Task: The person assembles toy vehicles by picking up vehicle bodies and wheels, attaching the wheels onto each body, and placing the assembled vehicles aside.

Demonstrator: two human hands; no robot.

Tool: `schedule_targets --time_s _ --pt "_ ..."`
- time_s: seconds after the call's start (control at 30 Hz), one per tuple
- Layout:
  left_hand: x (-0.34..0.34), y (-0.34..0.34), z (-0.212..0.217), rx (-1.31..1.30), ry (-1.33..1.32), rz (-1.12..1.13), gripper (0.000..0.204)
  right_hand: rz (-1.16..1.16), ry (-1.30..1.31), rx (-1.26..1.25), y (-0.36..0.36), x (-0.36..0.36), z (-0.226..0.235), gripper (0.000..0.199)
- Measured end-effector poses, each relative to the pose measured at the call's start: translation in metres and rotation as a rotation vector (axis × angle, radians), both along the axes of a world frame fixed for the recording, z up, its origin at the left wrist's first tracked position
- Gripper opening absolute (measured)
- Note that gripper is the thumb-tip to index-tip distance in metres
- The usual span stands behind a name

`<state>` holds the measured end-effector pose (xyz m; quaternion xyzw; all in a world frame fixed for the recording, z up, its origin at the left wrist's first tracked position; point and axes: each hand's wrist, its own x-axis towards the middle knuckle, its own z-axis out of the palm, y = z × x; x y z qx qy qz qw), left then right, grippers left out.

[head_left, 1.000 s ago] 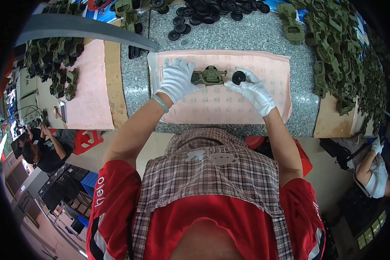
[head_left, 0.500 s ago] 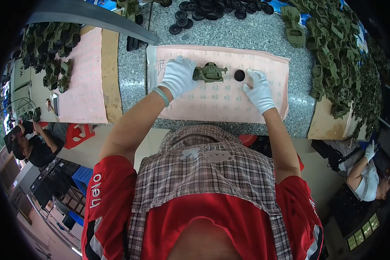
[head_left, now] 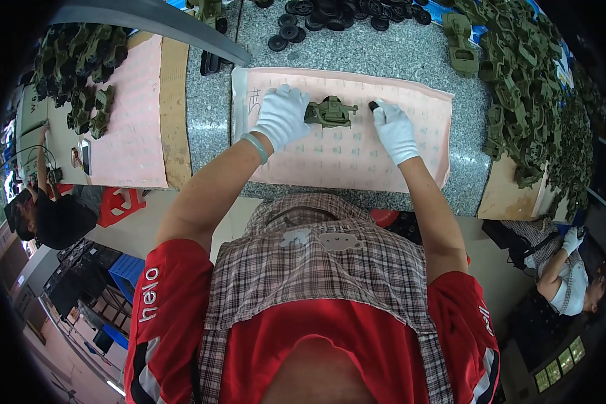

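Observation:
A dark green plastic toy vehicle chassis [head_left: 332, 113] lies over the pink sheet [head_left: 343, 165]. My left hand [head_left: 284, 116], in a white glove, is closed on the chassis's left end and hides that part of it. To the right, my gloved right hand [head_left: 393, 130] pinches a small black toy wheel [head_left: 373, 106] between thumb and fingers. The wheel is mostly covered by the fingertips, with a narrow gap between it and the chassis's right end.
Loose black wheels [head_left: 326, 13] lie in a pile at the back of the speckled stone table [head_left: 377, 50]. Green chassis parts [head_left: 518, 87] are heaped at the right, more at the far left. A grey curved bar [head_left: 161, 23] crosses the upper left. Other people sit at both sides.
My right hand has taken hold of the wheel, which lay on the sheet before, and has turned it edge-on. My left hand keeps its grip on the chassis.

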<state>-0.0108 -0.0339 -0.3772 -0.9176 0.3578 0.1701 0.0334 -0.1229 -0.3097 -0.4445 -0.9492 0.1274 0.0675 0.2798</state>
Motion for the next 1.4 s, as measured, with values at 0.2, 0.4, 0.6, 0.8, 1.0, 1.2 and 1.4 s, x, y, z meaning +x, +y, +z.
schedule_targets --time_s 0.2,0.4,0.6,0.8,1.0,1.2,1.4 --pt "0.000 0.006 -0.006 -0.015 -0.018 -0.012 0.057 -0.193 0.199 0.045 -0.017 0.006 0.021 0.035" --pt "0.001 0.005 -0.003 -0.066 -0.041 -0.024 0.053 0.036 0.084 -0.178 -0.017 0.000 0.032 0.052" --pt "0.000 0.004 0.001 -0.051 -0.024 -0.018 0.049 0.199 0.244 -0.068 -0.017 0.011 0.043 0.064" --pt "0.000 0.005 0.004 -0.065 0.010 0.013 0.046 0.494 -0.081 0.227 0.034 0.061 0.088 0.059" --pt "0.001 0.006 0.000 -0.108 0.022 0.016 0.042 0.755 0.073 0.004 0.050 0.081 0.094 0.057" --pt "0.001 0.008 -0.007 -0.135 0.007 0.032 0.040 0.760 0.131 -0.014 0.055 0.089 0.104 0.058" --pt "0.002 0.009 -0.003 -0.126 0.019 0.032 0.041 0.780 0.126 -0.037 0.062 0.095 0.101 0.058"
